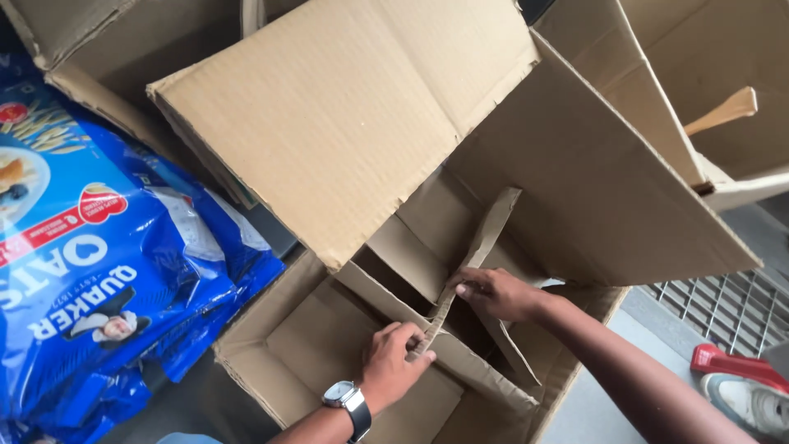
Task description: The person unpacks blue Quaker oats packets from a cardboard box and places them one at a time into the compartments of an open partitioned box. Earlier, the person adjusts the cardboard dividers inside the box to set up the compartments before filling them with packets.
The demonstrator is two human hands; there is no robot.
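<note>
Inside the corrugated box — both hands' fingers pinched on a long, flat cardboard strip.

Raised flap overhangs box; cardboard dividers split interior (left compartment open).

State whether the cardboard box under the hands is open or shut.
Open: the cardboard box has its flaps spread outward, exposing the dividers inside.

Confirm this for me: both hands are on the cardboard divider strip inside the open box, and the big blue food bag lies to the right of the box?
Not quite. The left hand and right hand do grip the divider strip inside the open box, but the blue bag lies to the box's left, as the head view shows.
</note>
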